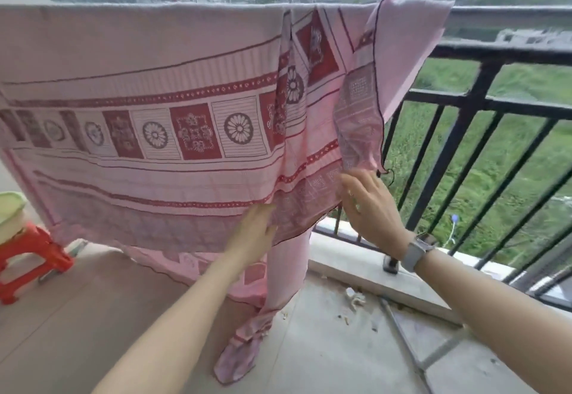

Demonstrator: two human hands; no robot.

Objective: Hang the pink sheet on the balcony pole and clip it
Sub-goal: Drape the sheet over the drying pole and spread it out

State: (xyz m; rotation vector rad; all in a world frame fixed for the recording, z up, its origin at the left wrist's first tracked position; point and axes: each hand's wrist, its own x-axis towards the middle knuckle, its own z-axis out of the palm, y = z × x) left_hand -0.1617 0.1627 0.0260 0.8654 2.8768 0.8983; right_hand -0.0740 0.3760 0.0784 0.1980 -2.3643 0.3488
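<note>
Already the pink sheet (148, 62) is hanging over the balcony pole (510, 15), its top fold running along the pole from the left edge of view to just short of the pole's bare right stretch. Its right end is bunching, and one long tail is trailing onto the balcony floor (325, 347). So the draping step looks largely done and the spreading step is in hand. The left hand (253, 232) is lying flat against the sheet's lower border, fingers straight and holding nothing. The right hand (368, 204), with a watch (418, 251) on its wrist, is reaching to the hanging right corner; its fingers are touching the cloth, though whether they are pinching it I cannot tell. Next, I judge, the bunched end needs pulling rightward along the pole until it falls flat, then clipping; no clip is showing.
</note>
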